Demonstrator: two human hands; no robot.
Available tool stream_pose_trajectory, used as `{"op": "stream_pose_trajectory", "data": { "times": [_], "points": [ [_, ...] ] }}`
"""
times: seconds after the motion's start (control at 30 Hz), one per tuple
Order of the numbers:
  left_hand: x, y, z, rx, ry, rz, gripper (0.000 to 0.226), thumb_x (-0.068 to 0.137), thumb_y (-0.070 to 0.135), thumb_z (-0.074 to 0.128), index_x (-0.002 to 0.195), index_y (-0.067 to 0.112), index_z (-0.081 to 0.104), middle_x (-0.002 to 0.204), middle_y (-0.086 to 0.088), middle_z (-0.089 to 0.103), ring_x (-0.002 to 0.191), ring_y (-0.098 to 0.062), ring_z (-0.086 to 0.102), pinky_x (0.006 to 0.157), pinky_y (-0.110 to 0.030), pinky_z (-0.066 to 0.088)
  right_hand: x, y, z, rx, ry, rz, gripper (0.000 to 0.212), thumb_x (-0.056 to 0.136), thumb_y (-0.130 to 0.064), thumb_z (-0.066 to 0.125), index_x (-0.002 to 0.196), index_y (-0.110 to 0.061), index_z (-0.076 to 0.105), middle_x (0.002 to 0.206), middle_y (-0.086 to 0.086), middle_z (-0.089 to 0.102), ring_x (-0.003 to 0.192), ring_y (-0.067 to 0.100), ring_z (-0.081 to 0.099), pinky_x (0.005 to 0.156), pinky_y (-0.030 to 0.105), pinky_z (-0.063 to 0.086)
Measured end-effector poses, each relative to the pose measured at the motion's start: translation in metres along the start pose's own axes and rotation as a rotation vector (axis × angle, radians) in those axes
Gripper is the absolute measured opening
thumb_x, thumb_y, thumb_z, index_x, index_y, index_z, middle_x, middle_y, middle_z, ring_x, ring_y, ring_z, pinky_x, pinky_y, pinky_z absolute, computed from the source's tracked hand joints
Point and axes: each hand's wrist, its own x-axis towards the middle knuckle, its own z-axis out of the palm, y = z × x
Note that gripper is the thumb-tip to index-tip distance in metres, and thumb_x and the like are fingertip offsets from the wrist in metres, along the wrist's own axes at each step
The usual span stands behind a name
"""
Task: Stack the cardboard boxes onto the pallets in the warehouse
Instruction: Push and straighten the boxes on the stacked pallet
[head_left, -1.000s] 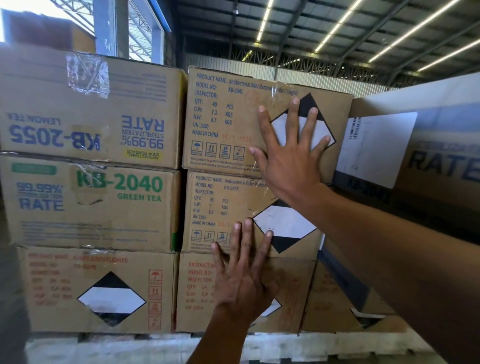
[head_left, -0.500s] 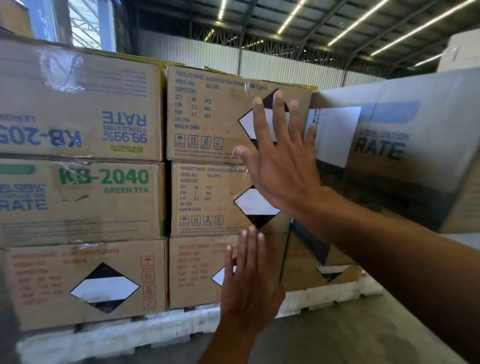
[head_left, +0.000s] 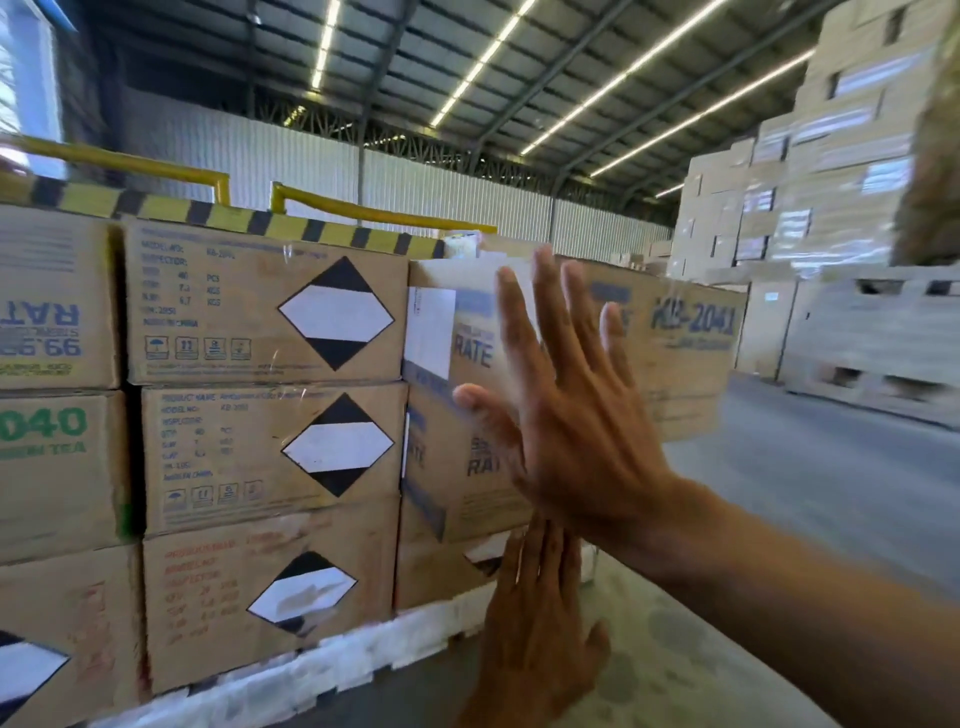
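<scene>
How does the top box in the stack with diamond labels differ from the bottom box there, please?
The top box has blue print; the bottom box has red print. The top box's diamond label looks clean; the bottom box's is smudged. The bottom box rests on the white pallet; the top box sits two boxes up. Both are brown cardboard.

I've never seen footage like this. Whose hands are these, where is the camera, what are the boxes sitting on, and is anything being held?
No machine here: a person wears a camera on the head, so you look along their own arms. The right hand is raised, fingers straight, before the stacked cardboard boxes; the left hand is below it, also flat. Neither holds anything; blur hides whether they touch the cardboard. The boxes stand three high on a white pallet. More stacks stand far right.
</scene>
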Motion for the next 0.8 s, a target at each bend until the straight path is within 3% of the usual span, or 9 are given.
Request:
{"op": "stream_pose_trajectory", "data": {
  "times": [0.07, 0.23, 0.37, 0.47, 0.6, 0.63, 0.7, 0.73, 0.8],
  "points": [
    [0.017, 0.018, 0.009, 0.027, -0.111, -0.022, 0.081, 0.065, 0.056, 0.044, 0.122, 0.004, 0.070, 0.126, -0.020, 0.067, 0.118, -0.035, 0.063, 0.117, -0.042, 0.013, -0.012, 0.023, 0.004, 0.039, 0.021, -0.015, 0.078, 0.103, -0.056, 0.030, 0.159, -0.012, -0.003, 0.168, 0.018, -0.006, 0.155, 0.034, -0.008, 0.123, 0.057, 0.003],
    [0.060, 0.031, 0.045, 0.164, -0.093, -0.084, 0.069, 0.071, 0.057, 0.052, 0.119, 0.013, 0.074, 0.123, -0.013, 0.070, 0.119, -0.032, 0.062, 0.119, -0.039, 0.010, -0.038, 0.089, 0.025, 0.114, 0.163, -0.005, 0.078, 0.100, -0.056, 0.034, 0.158, -0.006, 0.019, 0.165, 0.022, 0.015, 0.153, 0.039, 0.011, 0.120, 0.062, 0.019],
    [0.094, 0.034, 0.064, 0.285, -0.147, -0.218, 0.068, 0.075, 0.060, 0.054, 0.129, 0.020, 0.068, 0.131, -0.010, 0.066, 0.127, -0.033, 0.049, 0.120, -0.037, -0.003, -0.051, 0.143, 0.043, 0.137, 0.152, 0.033, 0.077, 0.100, -0.058, 0.030, 0.159, -0.009, 0.021, 0.165, 0.022, 0.015, 0.152, 0.045, 0.012, 0.117, 0.066, 0.022],
    [0.112, 0.038, 0.074, 0.358, -0.161, -0.388, 0.072, 0.076, 0.057, 0.040, 0.132, 0.019, 0.067, 0.137, -0.012, 0.062, 0.134, -0.035, 0.048, 0.118, -0.045, 0.006, -0.057, 0.168, 0.061, 0.158, 0.136, 0.029, 0.076, 0.100, -0.057, 0.036, 0.160, -0.013, 0.024, 0.166, 0.020, 0.012, 0.151, 0.050, 0.010, 0.116, 0.070, 0.020],
    [0.117, 0.033, 0.072, 0.519, -0.240, -0.515, 0.100, 0.075, 0.068, 0.000, 0.158, 0.020, 0.027, 0.164, -0.010, 0.017, 0.153, -0.037, 0.009, 0.118, -0.058, -0.005, -0.056, 0.178, 0.075, 0.195, 0.140, 0.014, 0.076, 0.099, -0.057, 0.046, 0.161, -0.021, 0.021, 0.167, 0.018, 0.007, 0.151, 0.050, 0.005, 0.116, 0.072, 0.012],
    [0.119, 0.028, 0.071, 0.550, -0.222, -0.521, 0.101, 0.074, 0.072, 0.008, 0.156, 0.020, 0.034, 0.162, -0.007, 0.024, 0.152, -0.036, 0.015, 0.117, -0.060, 0.003, -0.056, 0.177, 0.078, 0.203, 0.153, 0.014, 0.075, 0.099, -0.057, 0.047, 0.161, -0.023, 0.022, 0.167, 0.018, 0.008, 0.151, 0.050, 0.005, 0.115, 0.072, 0.011],
    [0.120, 0.018, 0.073, 0.536, -0.159, -0.510, 0.090, 0.069, 0.075, 0.051, 0.138, 0.019, 0.061, 0.150, -0.009, 0.044, 0.148, -0.032, 0.025, 0.107, -0.066, 0.022, -0.056, 0.176, 0.083, 0.221, 0.185, 0.011, 0.072, 0.098, -0.057, 0.047, 0.160, -0.026, 0.026, 0.166, 0.019, 0.012, 0.150, 0.051, 0.007, 0.114, 0.073, 0.011],
    [0.119, 0.013, 0.078, 0.547, -0.118, -0.501, 0.089, 0.066, 0.073, 0.063, 0.136, 0.018, 0.063, 0.151, -0.011, 0.039, 0.152, -0.032, 0.013, 0.105, -0.069, 0.023, -0.055, 0.175, 0.085, 0.226, 0.201, 0.008, 0.070, 0.099, -0.057, 0.046, 0.159, -0.027, 0.027, 0.166, 0.019, 0.013, 0.150, 0.052, 0.008, 0.114, 0.073, 0.011],
    [0.120, 0.007, 0.081, 0.593, -0.160, -0.477, 0.091, 0.079, 0.072, 0.055, 0.153, 0.021, 0.041, 0.158, -0.014, 0.003, 0.143, -0.033, -0.038, 0.109, -0.074, 0.012, -0.051, 0.176, 0.089, 0.227, 0.223, 0.015, 0.067, 0.099, -0.058, 0.045, 0.158, -0.030, 0.029, 0.165, 0.020, 0.015, 0.150, 0.052, 0.010, 0.113, 0.074, 0.012]
  ]
}}
